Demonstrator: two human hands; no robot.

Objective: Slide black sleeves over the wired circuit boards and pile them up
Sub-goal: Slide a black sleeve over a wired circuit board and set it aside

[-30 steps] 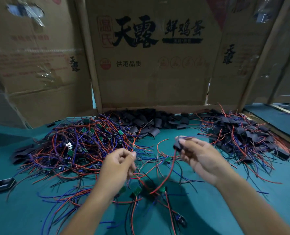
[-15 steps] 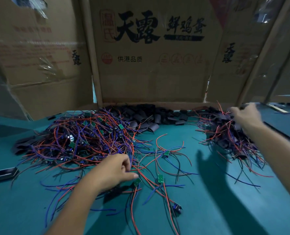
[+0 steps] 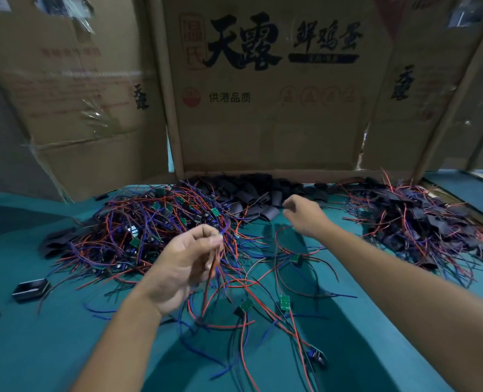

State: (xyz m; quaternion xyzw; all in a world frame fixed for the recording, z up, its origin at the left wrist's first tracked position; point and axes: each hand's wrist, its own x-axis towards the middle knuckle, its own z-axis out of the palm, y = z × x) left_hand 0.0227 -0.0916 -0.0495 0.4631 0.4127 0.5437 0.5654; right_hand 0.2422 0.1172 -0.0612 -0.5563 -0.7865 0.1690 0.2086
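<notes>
A: What sits around the cardboard box (image 3: 265, 108)?

B: Left of its base is the big tangle of unsleeved boards (image 3: 138, 230). Right of it is the finished pile (image 3: 421, 222), black sleeves over red and blue wires. Against its foot lie the loose black sleeves (image 3: 251, 193).

A: What could go wrong?

B: I'd judge snagging. The wires trailing from the left hand (image 3: 183, 267) cross other leads in front of the box, so lifting may drag neighbours along.

A: And the fingers?

B: The left hand's fingertips are pinched together on a small wired board (image 3: 216, 236), leads hanging down. The right hand (image 3: 305, 216) reaches toward the sleeves, fingers loosely curled and slightly apart, holding nothing I can see.
</notes>
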